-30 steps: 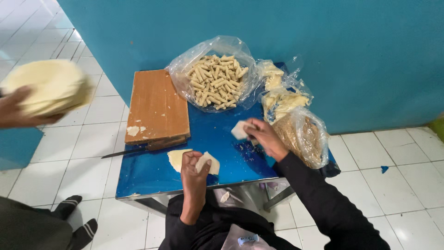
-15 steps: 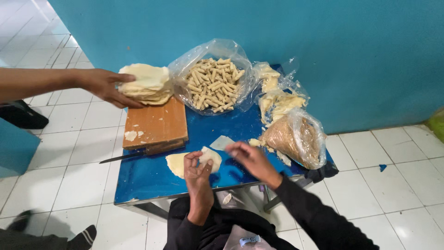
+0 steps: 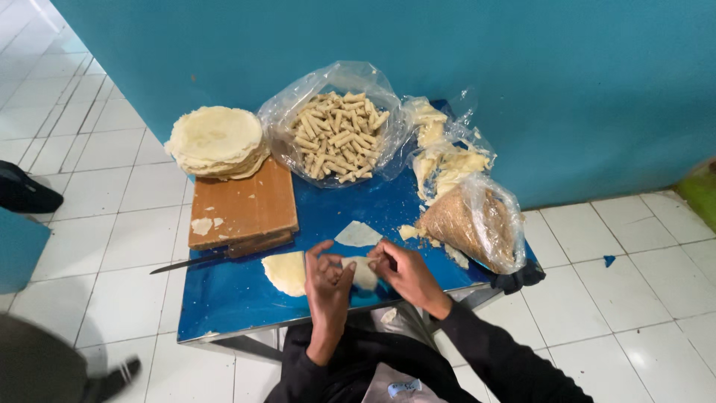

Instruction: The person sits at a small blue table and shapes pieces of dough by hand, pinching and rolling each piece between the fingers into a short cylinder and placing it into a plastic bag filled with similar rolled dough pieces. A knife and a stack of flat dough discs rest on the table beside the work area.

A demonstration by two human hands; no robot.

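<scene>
Rolling soft pale dough piece [image 3: 363, 272] between both hands.

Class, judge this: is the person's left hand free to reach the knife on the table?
Probably not at once: the left hand is pressing the dough piece with the right hand. The path to the knife looks unobstructed.

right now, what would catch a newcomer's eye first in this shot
Probably the two hands at the near edge of the blue table: the left hand and right hand meet over a pale wrapper piece, seemingly rolling it. Behind them an open clear bag of pale rolled sticks sits by the wall, with a stack of round wrappers on the far end of a wooden cutting board to its left.
</scene>
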